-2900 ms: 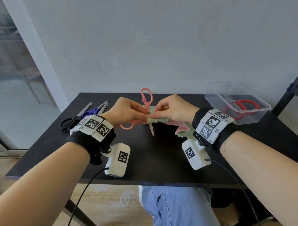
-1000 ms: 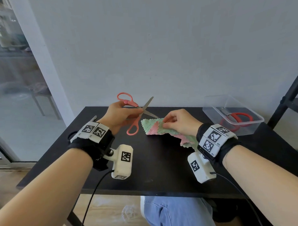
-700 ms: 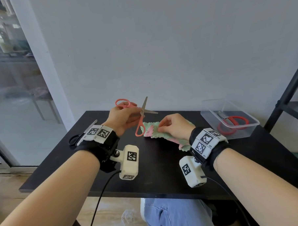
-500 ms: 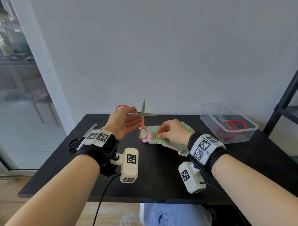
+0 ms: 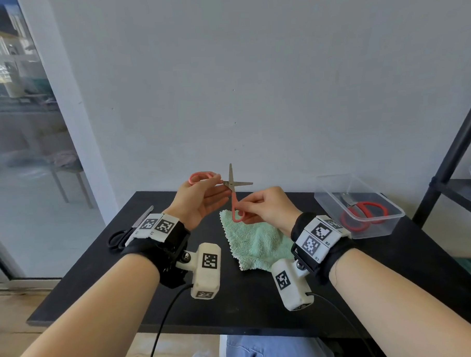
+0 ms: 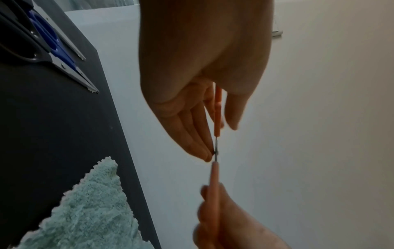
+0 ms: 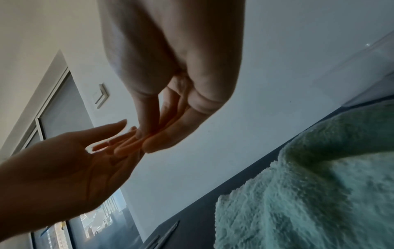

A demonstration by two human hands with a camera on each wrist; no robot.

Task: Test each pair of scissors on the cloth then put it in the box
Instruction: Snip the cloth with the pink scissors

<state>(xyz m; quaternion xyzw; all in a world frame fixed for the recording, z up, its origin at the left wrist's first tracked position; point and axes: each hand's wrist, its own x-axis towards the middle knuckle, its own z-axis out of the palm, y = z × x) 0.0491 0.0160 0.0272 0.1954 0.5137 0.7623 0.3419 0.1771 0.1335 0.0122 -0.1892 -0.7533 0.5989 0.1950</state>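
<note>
The pink-handled scissors (image 5: 232, 188) hang in the air over the table's far middle, blades spread into a cross. My left hand (image 5: 222, 187) pinches the upper handle loop between thumb and fingers, which the left wrist view shows edge-on around the scissors (image 6: 216, 121). My right hand (image 5: 242, 208) pinches the lower handle loop, its thumb and fingertips (image 7: 157, 143) closing on the pink plastic. The green cloth (image 5: 254, 241) lies on the black table (image 5: 104, 286) below both hands, untouched. The clear box (image 5: 335, 193) stands at the right.
Red-handled scissors (image 5: 365, 213) lie inside the box. Black-handled scissors (image 5: 118, 238) lie at the table's left edge, with blue-handled scissors (image 6: 50, 40) beside them. A dark shelf frame (image 5: 449, 158) stands to the right, and the wall is close behind the table.
My right hand let go of the cloth and took the lower handle loop. The scissors turned more upright, with blades spread wider. The cloth now lies flat on the table.
</note>
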